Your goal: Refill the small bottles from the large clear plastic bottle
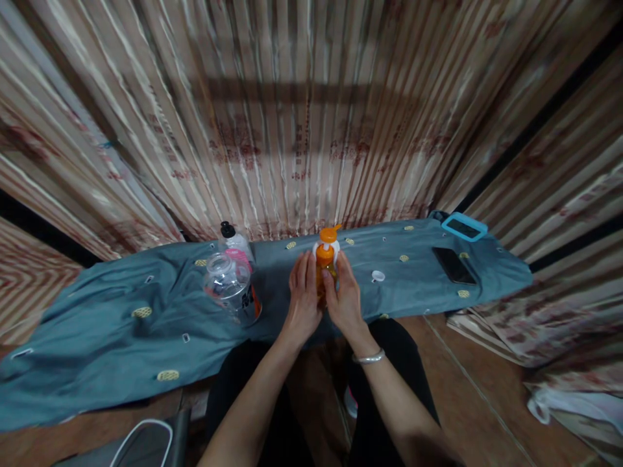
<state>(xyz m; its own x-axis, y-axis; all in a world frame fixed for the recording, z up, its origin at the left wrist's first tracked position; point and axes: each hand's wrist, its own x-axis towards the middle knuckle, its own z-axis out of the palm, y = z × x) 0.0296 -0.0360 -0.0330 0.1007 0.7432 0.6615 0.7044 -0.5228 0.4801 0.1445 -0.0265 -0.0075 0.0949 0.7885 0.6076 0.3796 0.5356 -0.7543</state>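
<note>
The orange bottle stands upright on the blue cloth, near the middle of the cloth, with its long axis vertical. Its orange flip cap is at the top and is open; the lid part points up and to the right, away from the person. The left hand is wrapped on the left side of the bottle and the right hand on the right side, so both hands close around the lower body of the bottle and hide most of it. The fingers of both hands point upward along the bottle. The right wrist carries a silver bangle. Left of the bottle, just beside the left hand, a clear jar lies tilted on the cloth, its mouth toward the left. Behind the jar stands another clear bottle with a black cap. Right of the orange bottle, near the right hand, a small white cap lies on the cloth. Farther right on the cloth lies a black phone, and beyond it, at the far right end, a device in a light blue case. A striped curtain hangs behind the cloth.
</note>
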